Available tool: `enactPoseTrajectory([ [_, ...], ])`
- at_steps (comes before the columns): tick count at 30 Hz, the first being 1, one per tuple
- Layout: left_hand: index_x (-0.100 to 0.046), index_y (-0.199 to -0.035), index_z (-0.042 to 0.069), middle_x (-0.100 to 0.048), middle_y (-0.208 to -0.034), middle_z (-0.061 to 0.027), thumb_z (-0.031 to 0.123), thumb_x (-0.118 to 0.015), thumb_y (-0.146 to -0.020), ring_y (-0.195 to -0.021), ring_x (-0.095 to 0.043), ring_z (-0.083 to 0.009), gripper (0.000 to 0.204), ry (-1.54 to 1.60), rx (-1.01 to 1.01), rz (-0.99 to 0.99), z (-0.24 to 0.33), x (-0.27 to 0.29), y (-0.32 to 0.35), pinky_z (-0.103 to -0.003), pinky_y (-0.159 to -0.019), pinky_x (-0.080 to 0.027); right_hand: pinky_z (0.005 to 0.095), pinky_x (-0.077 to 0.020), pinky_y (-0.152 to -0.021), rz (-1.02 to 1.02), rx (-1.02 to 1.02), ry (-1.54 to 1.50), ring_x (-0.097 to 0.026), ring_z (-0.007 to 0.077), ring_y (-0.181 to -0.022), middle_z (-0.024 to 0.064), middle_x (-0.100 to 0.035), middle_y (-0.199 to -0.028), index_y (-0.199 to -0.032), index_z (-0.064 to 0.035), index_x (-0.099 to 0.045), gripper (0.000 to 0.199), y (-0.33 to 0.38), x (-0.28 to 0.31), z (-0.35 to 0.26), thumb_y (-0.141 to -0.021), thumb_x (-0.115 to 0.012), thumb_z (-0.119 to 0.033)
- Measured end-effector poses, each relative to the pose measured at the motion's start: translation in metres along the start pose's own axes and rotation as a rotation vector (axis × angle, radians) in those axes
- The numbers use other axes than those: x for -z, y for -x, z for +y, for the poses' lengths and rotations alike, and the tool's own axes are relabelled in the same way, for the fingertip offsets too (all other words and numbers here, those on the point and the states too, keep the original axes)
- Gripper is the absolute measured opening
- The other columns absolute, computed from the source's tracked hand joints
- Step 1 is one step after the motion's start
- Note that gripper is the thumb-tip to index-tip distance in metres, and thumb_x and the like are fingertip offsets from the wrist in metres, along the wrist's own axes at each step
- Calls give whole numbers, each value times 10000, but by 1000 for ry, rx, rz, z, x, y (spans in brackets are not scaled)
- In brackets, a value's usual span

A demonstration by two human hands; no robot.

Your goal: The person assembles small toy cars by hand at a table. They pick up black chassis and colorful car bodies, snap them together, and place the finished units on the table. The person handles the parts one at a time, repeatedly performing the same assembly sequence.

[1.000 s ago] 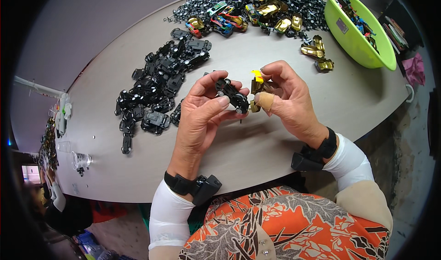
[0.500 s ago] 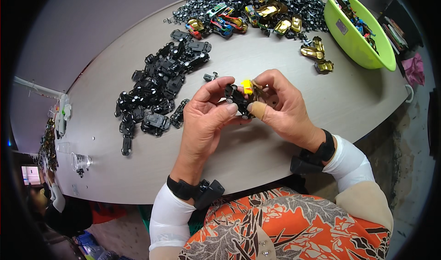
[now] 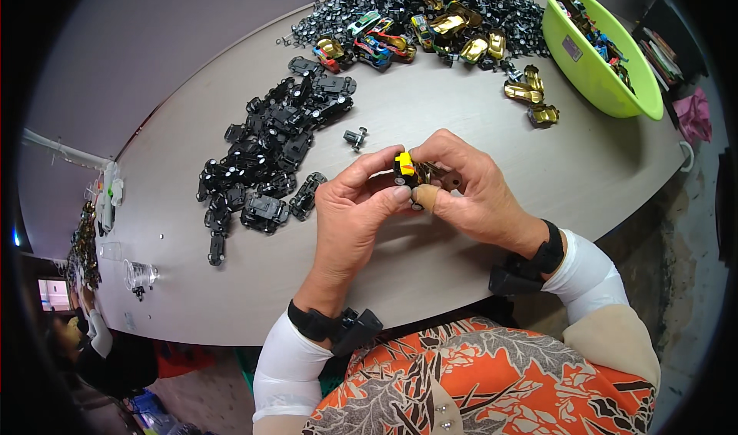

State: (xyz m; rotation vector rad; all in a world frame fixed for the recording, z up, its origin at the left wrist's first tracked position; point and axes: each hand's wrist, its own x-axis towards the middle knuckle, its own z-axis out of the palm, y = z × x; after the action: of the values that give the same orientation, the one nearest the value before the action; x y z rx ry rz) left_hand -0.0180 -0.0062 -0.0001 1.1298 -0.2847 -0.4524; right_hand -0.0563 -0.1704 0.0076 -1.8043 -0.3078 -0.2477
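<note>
Both hands meet above the table's near middle. My left hand point(image 3: 350, 212) pinches a black toy car chassis point(image 3: 401, 180) with small wheels between thumb and fingers. A bright yellow piece point(image 3: 404, 163) sits at the chassis's far end, by my left fingertips. My right hand point(image 3: 484, 193), its thumb wrapped in a tan bandage, grips a brownish-gold toy car shell point(image 3: 442, 176) against the chassis; fingers hide much of it. Whether the parts are joined, I cannot tell. Just beyond my left hand lies a small wheel-and-axle piece point(image 3: 355, 138).
Black chassis point(image 3: 284, 120) are heaped at the left. Small wheel parts point(image 3: 327, 27) cover the far edge, with colourful and gold car bodies point(image 3: 524, 93) around them. A green basin point(image 3: 607, 100) stands far right. A clear cup point(image 3: 141, 272) and a co-worker point(image 3: 100, 343) are left.
The chassis has turned in my fingers, and the yellow piece has shifted left and nearer, over the chassis. My right hand has moved slightly nearer with the shell.
</note>
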Motion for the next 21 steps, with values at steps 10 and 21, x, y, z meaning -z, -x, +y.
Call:
enactPoseTrajectory([
  [10, -546, -1178, -28, -576, -1074, -106, -49, -611, -780, -915, -614, -188, 404, 11, -66, -56, -6, 0, 1, -303, -748, -568, 207, -430, -529, -26, -45, 17, -498, 67, -655, 50, -510, -874, -1016, -44, -573, 276, 0, 4, -8, -745, -599, -5],
  [21, -530, -1220, 2, -545, -1154, -97, -13, -538, -857, -987, -569, -145, 364, -229, -107, -164, -9, 4, 1, -246, -821, -505, 199, -380, -533, -35, 34, 137, -468, 38, -664, 0, -519, -828, -935, -41, -596, 227, 0, 10, -3, -719, -658, -10],
])
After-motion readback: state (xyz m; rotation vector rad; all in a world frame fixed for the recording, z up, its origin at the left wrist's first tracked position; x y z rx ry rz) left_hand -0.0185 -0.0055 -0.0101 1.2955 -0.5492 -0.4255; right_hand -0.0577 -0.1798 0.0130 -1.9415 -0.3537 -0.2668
